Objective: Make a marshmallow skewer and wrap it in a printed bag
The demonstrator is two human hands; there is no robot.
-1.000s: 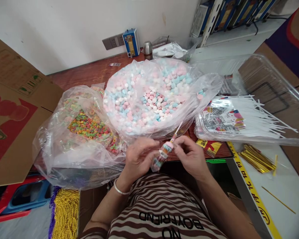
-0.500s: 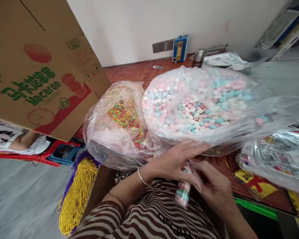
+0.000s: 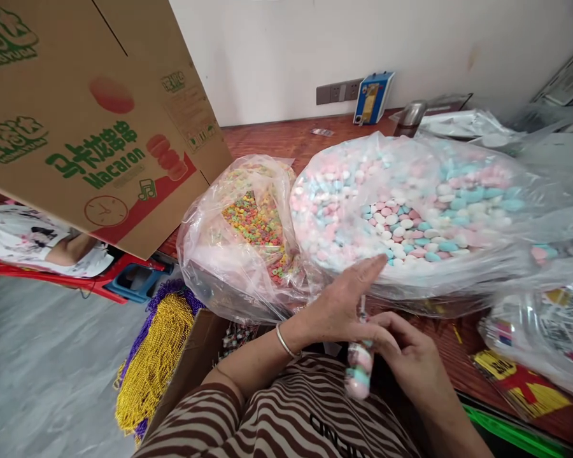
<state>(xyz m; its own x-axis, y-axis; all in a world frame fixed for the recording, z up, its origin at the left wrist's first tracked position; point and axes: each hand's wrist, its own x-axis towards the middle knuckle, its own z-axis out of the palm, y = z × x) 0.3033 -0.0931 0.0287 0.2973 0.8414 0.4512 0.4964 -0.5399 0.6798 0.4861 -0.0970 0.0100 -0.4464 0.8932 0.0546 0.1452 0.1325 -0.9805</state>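
Observation:
My left hand [image 3: 346,308], with a bangle at its wrist, is closed around the upper part of a clear tube of pastel candies [image 3: 360,375]. The tube hangs nearly upright in front of my striped shirt, and its narrow top shows between thumb and forefinger. My right hand [image 3: 410,350] is curled close beside the tube, its fingertips against my left thumb; whatever they pinch is hidden. Just beyond the hands lies a big open plastic bag of pink, white and blue candies [image 3: 401,232]. Left of it sits a plastic bag of small multicoloured rings [image 3: 253,219].
A cardboard box [image 3: 119,146] stands at the left, with another person's arm [image 3: 71,248] beyond it. Gold and purple bead strands [image 3: 155,362] hang below. A blue device [image 3: 373,98] stands by the wall, and plastic-wrapped packs [image 3: 549,337] lie at the right.
The view has swung slightly left, so things appear further right. My right fingers have drawn away from the tube's top to its right side; my left hand keeps hold of the tube.

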